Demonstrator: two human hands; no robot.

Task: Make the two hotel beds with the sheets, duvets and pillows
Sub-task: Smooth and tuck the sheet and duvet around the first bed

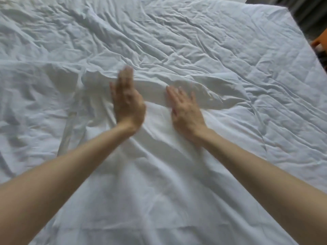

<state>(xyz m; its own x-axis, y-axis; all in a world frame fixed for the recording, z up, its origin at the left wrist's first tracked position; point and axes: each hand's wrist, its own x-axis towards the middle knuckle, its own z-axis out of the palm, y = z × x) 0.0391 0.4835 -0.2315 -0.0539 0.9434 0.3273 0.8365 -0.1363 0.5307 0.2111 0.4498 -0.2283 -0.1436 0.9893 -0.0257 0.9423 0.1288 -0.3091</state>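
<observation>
The left hand (127,101), fingers straight and together, and right hand (184,106), fingers spread flat, smooth the creased white sheet (194,50); sweep firmly outward toward the edges of the bed (276,20).

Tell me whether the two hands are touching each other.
Apart. The head view shows a strip of white sheet between the left hand and the right hand.

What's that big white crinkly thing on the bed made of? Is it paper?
Not paper. The white sheet looks like thin woven cloth, perhaps cotton or a blend: matte, softly creased, and bunched into a ridge by the left hand and right hand. Faint quilted lines on the right hint at padding underneath.
</observation>
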